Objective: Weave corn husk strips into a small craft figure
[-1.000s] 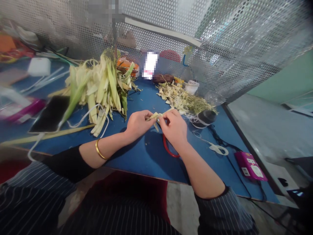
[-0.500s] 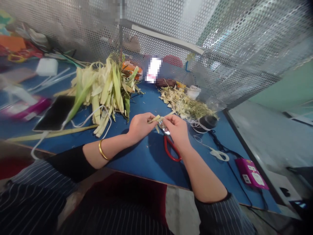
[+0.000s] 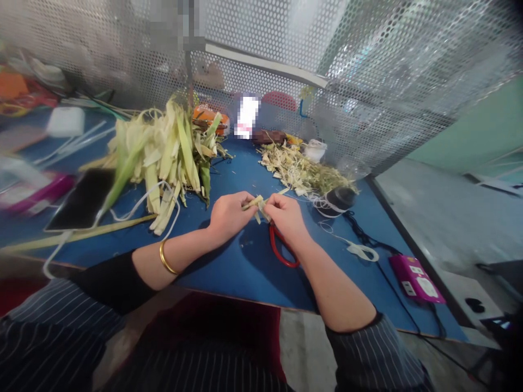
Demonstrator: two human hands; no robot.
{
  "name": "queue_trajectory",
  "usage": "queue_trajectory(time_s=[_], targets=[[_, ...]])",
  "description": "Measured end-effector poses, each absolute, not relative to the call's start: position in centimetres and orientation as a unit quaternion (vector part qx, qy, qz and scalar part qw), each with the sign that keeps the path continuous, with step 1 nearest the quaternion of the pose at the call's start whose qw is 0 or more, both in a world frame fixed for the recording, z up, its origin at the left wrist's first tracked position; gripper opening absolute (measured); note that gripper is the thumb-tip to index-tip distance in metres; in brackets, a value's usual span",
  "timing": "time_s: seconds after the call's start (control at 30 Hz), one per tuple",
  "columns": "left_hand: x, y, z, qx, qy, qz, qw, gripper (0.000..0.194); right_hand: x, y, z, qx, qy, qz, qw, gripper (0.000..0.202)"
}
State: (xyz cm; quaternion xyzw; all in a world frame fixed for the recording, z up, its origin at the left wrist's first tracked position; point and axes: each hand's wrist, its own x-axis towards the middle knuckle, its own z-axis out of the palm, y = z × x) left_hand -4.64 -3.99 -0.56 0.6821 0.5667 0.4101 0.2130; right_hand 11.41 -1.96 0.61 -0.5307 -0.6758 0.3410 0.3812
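Note:
Near the middle of the blue table, my left hand [image 3: 231,216] pinches a small pale strip of husk [image 3: 256,202]. Close beside it on the right, my right hand [image 3: 286,219] has its fingers pressed together on the other side of the same strip. Red-handled scissors [image 3: 281,251] lie under my right hand, their blades mostly hidden by it. A large bundle of pale green corn husks [image 3: 163,149] rests to the left of my hands. Beyond my right hand is a heap of husk scraps [image 3: 302,169].
A phone [image 3: 83,198] with a white cable lies at left. A black spool [image 3: 341,200] with white thread, looped white cord [image 3: 363,251] and a magenta box [image 3: 417,279] are at right. Perforated metal mesh [image 3: 261,71] borders the table's back.
The whole view has shifted slightly, so most things appear further left. My hands stay close together on the husk strip, and the scissors' metal part is now hidden behind my right hand.

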Motion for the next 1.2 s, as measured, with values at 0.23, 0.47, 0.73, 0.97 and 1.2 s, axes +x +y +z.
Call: queue_trajectory(time_s=[0.23, 0.47, 0.73, 0.97, 1.2], targets=[[-4.82, -3.83, -0.67, 0.681, 0.564, 0.416, 0.212, 0.014, 11.19, -2.31, 1.47, -0.52, -0.71, 0.313, 0.357, 0.011], [-4.73, -3.86, -0.65, 0.687, 0.561, 0.415, 0.202, 0.017, 11.1, -2.54, 1.64, -0.552, -0.72, 0.211, 0.364, 0.012], [-4.79, -3.75, -0.77, 0.682, 0.553, 0.427, 0.216, 0.017, 10.76, -2.5, 1.37, -0.526, -0.653, 0.348, 0.419, 0.018], [-4.82, -3.76, -0.71, 0.674, 0.539, 0.445, 0.239, 0.016, 10.68, -2.37, 1.42, -0.506, -0.569, 0.467, 0.45, 0.017], [-4.67, -3.78, -0.78, 0.664, 0.531, 0.443, 0.284, 0.018, 10.98, -2.07, 0.86, -0.516, -0.645, 0.346, 0.446, 0.018]])
